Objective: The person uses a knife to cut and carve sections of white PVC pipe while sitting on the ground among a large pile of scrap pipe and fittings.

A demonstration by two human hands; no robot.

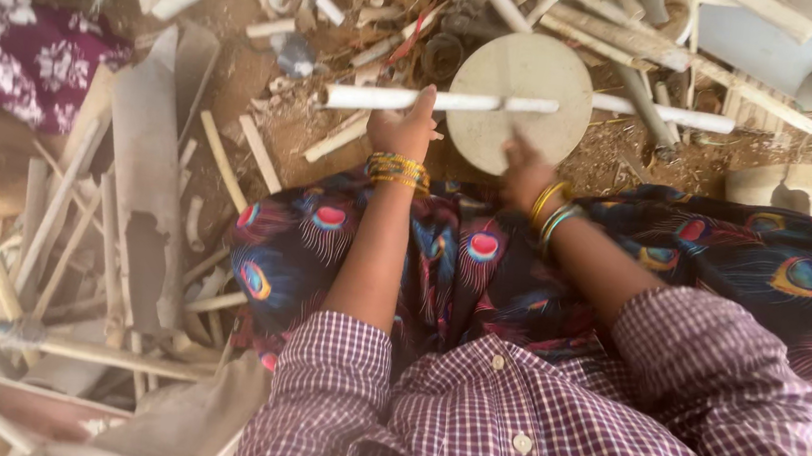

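On bare dirt strewn with broken pipe scraps (pixel 143 190), a seated person's left hand (pixel 402 129) grips a stiff, light-looking white pipe (pixel 439 102) across a round disc (pixel 520 102); right hand (pixel 525 173) fingers are hidden, their state unclear.

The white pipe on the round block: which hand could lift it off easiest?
Probably the left hand: it already grips the white pipe where it crosses the round block. The right hand sits lower, against the block's near edge.
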